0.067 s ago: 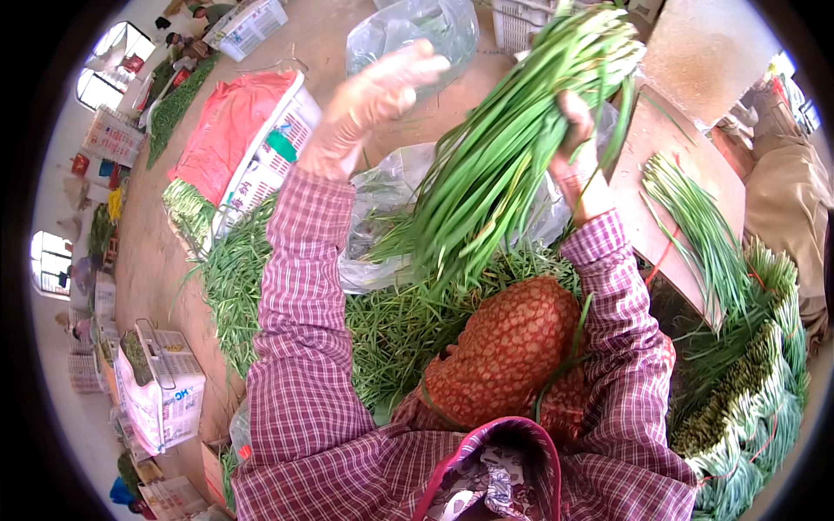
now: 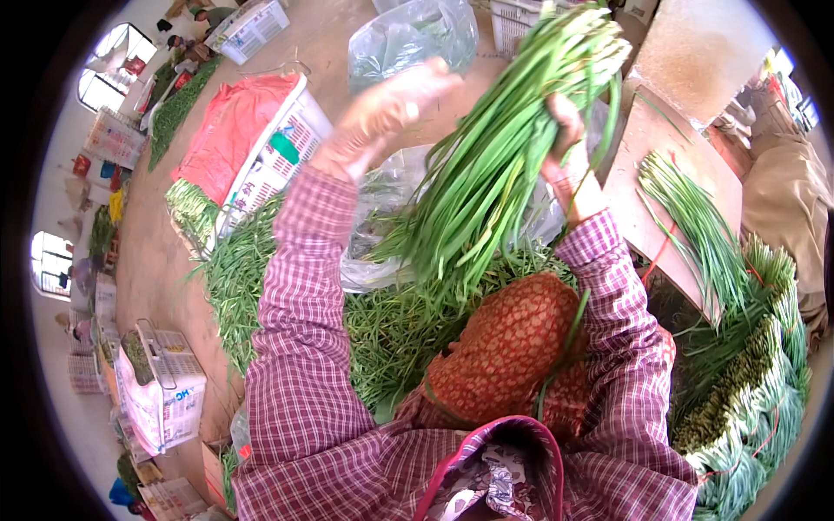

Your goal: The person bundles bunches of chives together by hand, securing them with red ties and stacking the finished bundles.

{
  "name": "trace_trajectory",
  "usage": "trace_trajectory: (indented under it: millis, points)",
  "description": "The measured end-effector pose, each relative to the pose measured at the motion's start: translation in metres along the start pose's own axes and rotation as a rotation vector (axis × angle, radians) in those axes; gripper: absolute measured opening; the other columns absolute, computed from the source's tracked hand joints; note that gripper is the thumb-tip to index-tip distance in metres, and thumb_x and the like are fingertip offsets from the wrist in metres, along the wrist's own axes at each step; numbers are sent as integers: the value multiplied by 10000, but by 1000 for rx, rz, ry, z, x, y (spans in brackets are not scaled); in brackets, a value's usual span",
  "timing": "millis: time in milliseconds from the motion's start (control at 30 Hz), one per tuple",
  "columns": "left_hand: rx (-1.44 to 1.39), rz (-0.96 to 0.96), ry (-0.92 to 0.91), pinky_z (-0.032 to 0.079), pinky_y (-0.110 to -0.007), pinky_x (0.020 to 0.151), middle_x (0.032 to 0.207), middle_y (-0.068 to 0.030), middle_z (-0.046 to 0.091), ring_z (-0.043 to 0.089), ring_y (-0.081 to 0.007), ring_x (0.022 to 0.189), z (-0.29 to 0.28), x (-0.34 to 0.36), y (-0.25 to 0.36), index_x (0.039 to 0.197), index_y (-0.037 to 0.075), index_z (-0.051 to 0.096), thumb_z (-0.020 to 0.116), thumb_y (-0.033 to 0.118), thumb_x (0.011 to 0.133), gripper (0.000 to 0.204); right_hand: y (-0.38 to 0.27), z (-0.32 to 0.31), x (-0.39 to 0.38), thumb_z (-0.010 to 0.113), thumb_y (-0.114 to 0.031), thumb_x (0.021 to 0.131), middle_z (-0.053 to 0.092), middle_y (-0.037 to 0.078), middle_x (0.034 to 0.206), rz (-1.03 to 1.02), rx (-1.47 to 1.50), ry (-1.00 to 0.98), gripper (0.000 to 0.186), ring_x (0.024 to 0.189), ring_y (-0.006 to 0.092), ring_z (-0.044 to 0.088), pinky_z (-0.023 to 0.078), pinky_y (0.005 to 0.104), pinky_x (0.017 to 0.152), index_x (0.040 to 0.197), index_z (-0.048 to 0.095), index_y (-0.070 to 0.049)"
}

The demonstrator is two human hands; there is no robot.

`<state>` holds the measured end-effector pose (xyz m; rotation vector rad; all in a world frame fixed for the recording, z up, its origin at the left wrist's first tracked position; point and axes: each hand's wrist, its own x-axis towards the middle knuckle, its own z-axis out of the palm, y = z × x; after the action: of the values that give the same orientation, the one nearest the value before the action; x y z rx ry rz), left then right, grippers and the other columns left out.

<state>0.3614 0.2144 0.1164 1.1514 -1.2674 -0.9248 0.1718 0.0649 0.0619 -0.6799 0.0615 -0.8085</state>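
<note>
A thick bunch of garlic chives is raised in front of me, its pale cut ends up at the far right and its green leaves hanging toward the near left. My right hand is wrapped round the bunch near those pale ends, thumb showing. To the left of it, my left hand is in the air, apart from the bunch, slightly blurred, with fingers stretched out and nothing in them. Under the leaves lie a clear plastic sheet and a heap of loose green leaves.
On my right, a board carries a smaller tied bunch; stacked tied bunches stand beside it. A white crate with red cloth stands at the left. Beyond my hands is a clear plastic bag. Red patterned cloth covers my lap.
The bunch and my right hand have shifted slightly left. My left hand has moved a little to the right and lower, still apart from the leaves.
</note>
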Motion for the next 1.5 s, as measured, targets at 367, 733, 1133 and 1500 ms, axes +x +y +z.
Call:
trace_trajectory:
  millis: [367, 733, 1133, 1500]
  points:
    - [-630, -322, -166, 565, -434, 811, 1164, -234, 625, 665, -328, 941, 118, -170, -33, 1411, 28, 365, 762, 210, 670, 860, 39, 71, -100, 691, -211, 845, 669, 71, 989, 279, 29, -99, 377, 818, 168, 664, 571, 325, 743, 1155, 574, -29]
    - [-292, -264, 287, 483, -316, 894, 1092, -34, 635, 601, -170, 1013, 129, -213, -26, 1241, 53, 551, 825, 186, 654, 662, 56, 103, -155, 672, -277, 879, 598, 65, 1181, 7, -367, -141, 577, 1006, 167, 608, 510, 318, 880, 1343, 429, -33]
    - [-831, -83, 154, 561, -423, 807, 998, -113, 643, 638, -272, 872, 100, -190, -41, 1241, 34, 506, 758, 334, 720, 652, 58, 120, -115, 664, -419, 870, 592, 146, 1217, -90, -903, -407, 673, 1103, 213, 577, 455, 357, 964, 1353, 424, -18]
    - [-1106, 488, -222, 438, -424, 965, 1028, -39, 511, 536, -189, 939, 43, -179, -48, 1516, 88, 18, 652, 330, 876, 933, 82, 50, -183, 502, -610, 893, 346, 174, 1481, 500, -726, -764, 825, 1358, 309, 345, 307, 438, 1112, 1480, 277, -75]
